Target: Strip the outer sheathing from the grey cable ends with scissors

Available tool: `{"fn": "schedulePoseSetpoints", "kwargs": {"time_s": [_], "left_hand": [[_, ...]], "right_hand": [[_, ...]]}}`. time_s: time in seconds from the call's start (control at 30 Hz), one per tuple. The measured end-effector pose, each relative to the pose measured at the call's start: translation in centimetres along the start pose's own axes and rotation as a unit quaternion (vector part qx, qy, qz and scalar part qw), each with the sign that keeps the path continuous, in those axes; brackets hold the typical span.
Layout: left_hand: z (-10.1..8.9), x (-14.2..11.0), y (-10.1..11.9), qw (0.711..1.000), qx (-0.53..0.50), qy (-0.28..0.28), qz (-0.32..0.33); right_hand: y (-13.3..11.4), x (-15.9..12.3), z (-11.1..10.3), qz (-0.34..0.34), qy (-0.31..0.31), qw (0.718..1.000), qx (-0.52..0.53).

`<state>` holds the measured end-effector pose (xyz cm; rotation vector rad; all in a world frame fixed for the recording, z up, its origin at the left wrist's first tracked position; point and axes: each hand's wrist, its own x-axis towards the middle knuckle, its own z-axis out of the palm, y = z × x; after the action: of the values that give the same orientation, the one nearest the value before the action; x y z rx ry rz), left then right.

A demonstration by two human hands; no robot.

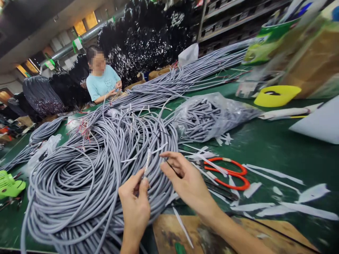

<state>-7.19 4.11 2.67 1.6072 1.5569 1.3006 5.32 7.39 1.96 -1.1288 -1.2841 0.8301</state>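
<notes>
My left hand (136,203) pinches the lower end of a short pale cable piece (147,163) that stands upright above the fingertips. My right hand (185,178) is just to its right, fingers curled, with a thin dark wire (173,168) running under the thumb; whether it grips the wire I cannot tell for sure. Both hands hover over the near edge of a big heap of coiled grey cables (92,169) on the green table (278,148).
Red-handled scissors (227,174) lie right of my right hand among white strips. A plastic bag of grey cable pieces (209,116) lies behind. A yellow tape roll (277,95) and boxes stand far right. A person in a light blue shirt (102,83) works at the far side.
</notes>
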Motion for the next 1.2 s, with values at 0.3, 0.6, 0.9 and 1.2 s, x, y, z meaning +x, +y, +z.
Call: {"fn": "schedulePoseSetpoints", "kwargs": {"time_s": [0.3,0.6,0.9,1.2], "left_hand": [[0.0,-0.2,-0.1,0.999,-0.027,0.015,-0.009],[-0.2,0.0,-0.3,0.997,0.026,-0.006,0.067],[-0.1,-0.1,0.4,0.997,0.039,-0.021,0.061],[0.1,-0.4,0.4,0.998,-0.008,0.056,0.019]], "right_hand": [[-0.4,-1.5,0.0,-0.166,-0.078,0.967,-0.174],[-0.3,-1.4,-0.1,-0.167,-0.071,0.966,-0.182],[-0.4,-1.7,-0.1,-0.267,-0.022,0.946,-0.18],[-1.0,-1.9,-0.3,-0.311,0.039,0.917,-0.245]]}}
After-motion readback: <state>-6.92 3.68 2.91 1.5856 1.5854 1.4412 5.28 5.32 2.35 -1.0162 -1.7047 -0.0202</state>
